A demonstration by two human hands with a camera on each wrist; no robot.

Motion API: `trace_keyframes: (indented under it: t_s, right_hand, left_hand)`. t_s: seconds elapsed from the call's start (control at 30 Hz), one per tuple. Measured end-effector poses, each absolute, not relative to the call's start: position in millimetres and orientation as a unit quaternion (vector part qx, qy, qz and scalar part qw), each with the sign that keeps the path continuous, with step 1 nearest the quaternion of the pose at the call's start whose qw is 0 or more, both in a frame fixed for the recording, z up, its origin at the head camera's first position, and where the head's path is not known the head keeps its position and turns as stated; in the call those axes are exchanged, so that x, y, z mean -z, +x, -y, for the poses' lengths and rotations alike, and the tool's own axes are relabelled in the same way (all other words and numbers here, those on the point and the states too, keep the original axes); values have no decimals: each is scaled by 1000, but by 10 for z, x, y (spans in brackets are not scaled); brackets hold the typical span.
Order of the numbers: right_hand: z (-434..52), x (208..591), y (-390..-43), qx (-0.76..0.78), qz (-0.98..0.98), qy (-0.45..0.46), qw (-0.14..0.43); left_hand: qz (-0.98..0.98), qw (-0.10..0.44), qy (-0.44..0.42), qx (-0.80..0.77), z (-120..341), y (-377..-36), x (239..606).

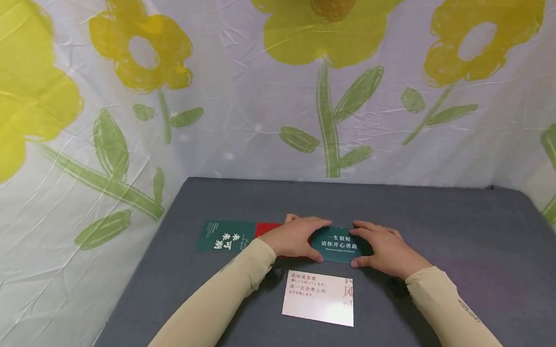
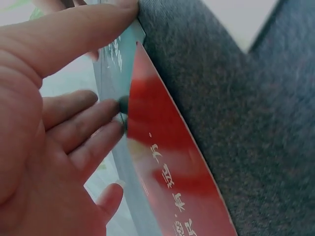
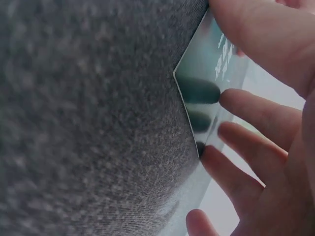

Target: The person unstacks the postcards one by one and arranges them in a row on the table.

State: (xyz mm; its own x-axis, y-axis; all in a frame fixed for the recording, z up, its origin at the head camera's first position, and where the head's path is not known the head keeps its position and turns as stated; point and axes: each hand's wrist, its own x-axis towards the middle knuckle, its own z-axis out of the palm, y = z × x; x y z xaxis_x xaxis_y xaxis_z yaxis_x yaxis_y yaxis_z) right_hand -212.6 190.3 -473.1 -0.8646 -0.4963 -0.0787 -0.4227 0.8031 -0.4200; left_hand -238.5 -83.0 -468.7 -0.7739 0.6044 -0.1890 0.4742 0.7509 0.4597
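1. While a dark green card (image 1: 340, 245) is held by its two short ends at the middle of the grey table (image 1: 476, 254), it is pinched by the left hand (image 1: 297, 237) and the right hand (image 1: 385, 251), thumbs near, fingers far.
2. A red card (image 2: 167, 162) is overlapped at its left end; another green card (image 1: 225, 236) lies further left, a white card (image 1: 320, 297) nearer.
3. Should the glossy edges slip, the card could be dropped, or the red card dragged along.

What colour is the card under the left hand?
Red card with pale lettering; clearest in the left wrist view.
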Motion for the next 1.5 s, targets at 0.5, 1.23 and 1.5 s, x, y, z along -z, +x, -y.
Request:
trace_keyframes:
  t_s: [0.5,1.23,1.5]
  right_hand:
    - [-1804,4637,-1316,205,-934,-290,27]
    - [-1543,4790,-1027,204,-935,-289,36]
    - [-1525,4809,-1045,207,-937,-280,23]
  left_hand:
    - [-914,119,325,-213,1137,-1717,4569]
    - [-929,153,303,-147,1240,-1303,4638]
    - [-932,144,308,-127,1216,-1273,4607]
